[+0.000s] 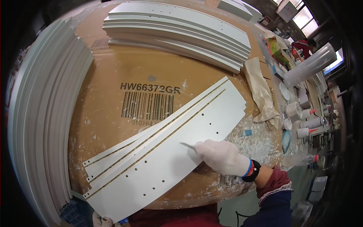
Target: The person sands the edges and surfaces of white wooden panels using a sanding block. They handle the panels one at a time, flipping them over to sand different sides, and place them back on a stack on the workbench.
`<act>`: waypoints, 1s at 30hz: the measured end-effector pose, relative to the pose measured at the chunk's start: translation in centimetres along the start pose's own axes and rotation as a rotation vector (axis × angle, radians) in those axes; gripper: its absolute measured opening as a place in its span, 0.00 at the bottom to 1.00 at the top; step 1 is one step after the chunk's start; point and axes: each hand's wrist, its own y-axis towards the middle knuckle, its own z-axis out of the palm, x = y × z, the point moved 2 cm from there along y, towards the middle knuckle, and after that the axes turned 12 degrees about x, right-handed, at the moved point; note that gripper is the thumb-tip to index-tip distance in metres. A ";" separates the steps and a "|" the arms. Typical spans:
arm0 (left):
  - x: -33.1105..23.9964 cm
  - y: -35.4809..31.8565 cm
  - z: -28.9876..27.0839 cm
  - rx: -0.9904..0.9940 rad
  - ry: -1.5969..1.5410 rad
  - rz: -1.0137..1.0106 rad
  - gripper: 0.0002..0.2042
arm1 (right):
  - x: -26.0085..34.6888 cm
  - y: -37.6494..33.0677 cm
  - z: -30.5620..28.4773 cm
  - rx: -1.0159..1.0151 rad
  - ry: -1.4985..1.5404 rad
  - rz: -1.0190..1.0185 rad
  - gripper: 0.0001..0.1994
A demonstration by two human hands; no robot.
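Note:
My right hand [223, 156], in a white knitted glove, is closed round a small thin blade [187, 146]; its handle, if any, is hidden in the fist. The blade's tip is over the top white panel [181, 151], a long board with drilled holes and a narrow brown groove. Under it, fanned out to the left, lie more white grooved panels [113, 154]. At the bottom edge my left hand [103, 220], also gloved, shows only partly; its fingers grip the top panel's near corner.
Cardboard [102, 128] with a printed barcode covers the table. A tall stack of white boards [45, 109] stands left, another stack [177, 28] at the back. A cream cloth [261, 92] lies right, near glue bottles [305, 132] and a clear film roll [312, 64]. A person [302, 47] is far right.

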 end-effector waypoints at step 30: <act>2.3 1.2 1.0 0.621 -0.329 -0.247 0.19 | -14.2 2.4 -5.6 -0.148 -0.125 0.543 0.10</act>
